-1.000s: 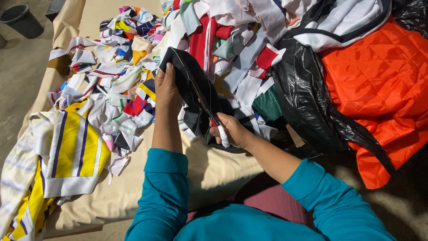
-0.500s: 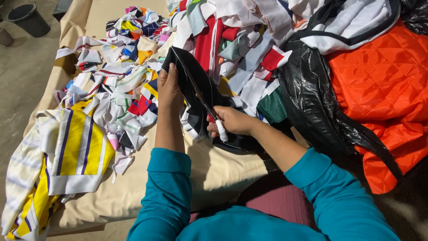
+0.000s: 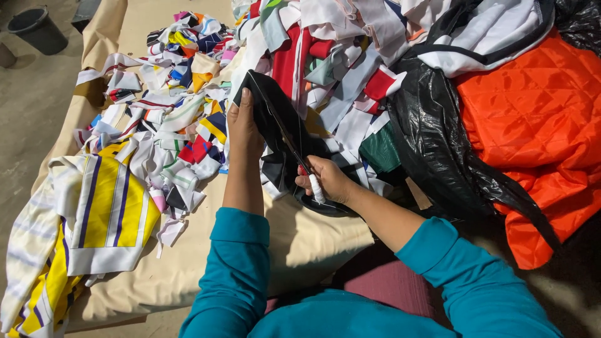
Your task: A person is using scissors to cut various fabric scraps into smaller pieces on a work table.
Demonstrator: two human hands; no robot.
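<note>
black fabric piece [image 3: 275, 119] was gripped at its edge by the left hand [image 3: 244, 128]; the right hand [image 3: 328, 178] was closed round scissors [image 3: 300, 159] cutting it.

A textile cutting workshop — heaped fabric scraps [image 3: 181, 106] on a cloth-covered table [image 3: 294, 238], bare concrete floor [image 3: 25, 106].

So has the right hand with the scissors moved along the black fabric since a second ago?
Cannot tell: the right hand sits at the black fabric's lower edge throughout; only the camera shifts.
</note>
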